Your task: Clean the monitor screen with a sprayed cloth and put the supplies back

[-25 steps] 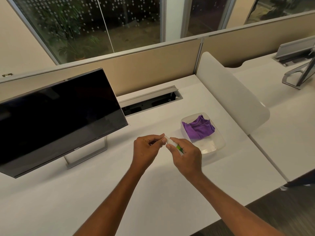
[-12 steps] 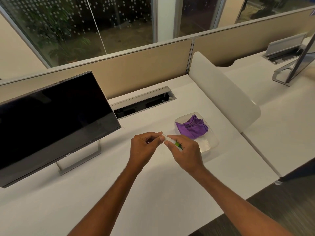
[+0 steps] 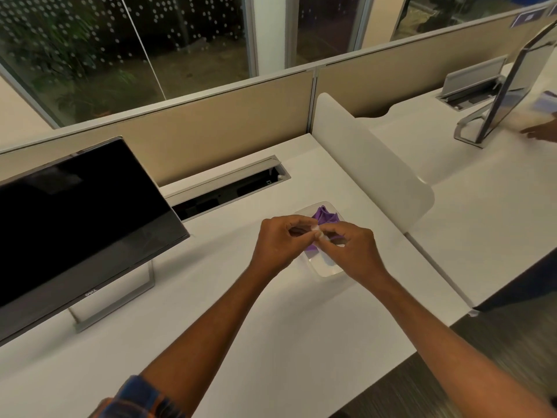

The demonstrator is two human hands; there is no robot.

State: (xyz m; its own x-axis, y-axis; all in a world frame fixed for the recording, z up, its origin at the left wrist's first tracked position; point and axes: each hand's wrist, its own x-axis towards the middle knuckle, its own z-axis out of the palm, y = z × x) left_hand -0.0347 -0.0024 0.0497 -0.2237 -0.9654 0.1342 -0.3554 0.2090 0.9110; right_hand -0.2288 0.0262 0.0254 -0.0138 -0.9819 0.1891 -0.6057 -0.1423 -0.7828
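A blue sleeve [image 3: 135, 396] sits at the near edge, and two bare forearms reach out over the white desk [image 3: 271, 342]. The left hand [image 3: 280, 242] and right hand [image 3: 352, 251] meet fingertip to fingertip, both curled and pinching a small whitish piece [image 3: 317, 233] between them; most of it is hidden, so I cannot tell what it is. Directly under the grip lies a clear tray [image 3: 327, 268], with the purple cloth [image 3: 324, 215] bunched in its far end, just beyond the fingers. Well left of the grip stands the dark monitor [image 3: 75, 212]. Beyond the grip is an open cable slot [image 3: 229, 188], to its right a white divider [image 3: 370, 167], and behind both a beige partition [image 3: 211, 128]. Far right, another person's hand [image 3: 539, 132] rests by a second monitor [image 3: 518, 79].
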